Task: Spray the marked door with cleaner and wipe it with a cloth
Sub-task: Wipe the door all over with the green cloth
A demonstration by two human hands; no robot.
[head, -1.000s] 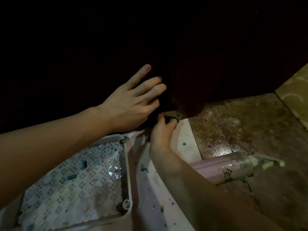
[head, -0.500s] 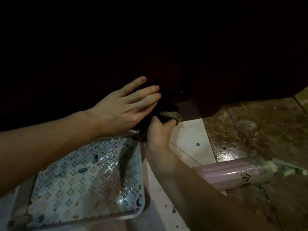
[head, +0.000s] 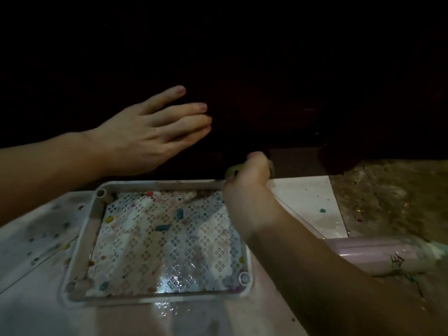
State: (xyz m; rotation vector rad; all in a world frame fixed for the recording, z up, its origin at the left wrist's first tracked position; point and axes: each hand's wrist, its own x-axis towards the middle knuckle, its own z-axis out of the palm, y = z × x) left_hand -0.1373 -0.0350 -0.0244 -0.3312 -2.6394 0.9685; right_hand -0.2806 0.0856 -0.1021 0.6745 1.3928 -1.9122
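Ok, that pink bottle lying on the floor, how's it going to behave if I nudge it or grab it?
The bottle lies on its side and looks round, so a nudge would probably roll it. Its surface looks smooth and the floor around it glistens, so it may be slippery. How full it is can't be seen, so its weight is unclear.

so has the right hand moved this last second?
Yes. The right hand, gripping the cloth, went left along the door foot, from the white tile's right edge toward the tray.

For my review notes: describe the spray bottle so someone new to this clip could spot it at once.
Start at the white perforated tray on the floor and go right, past the right forearm. The spray bottle lies on its side at the frame's right edge. It is the only pale pink cylinder, with black writing near its whitish head.
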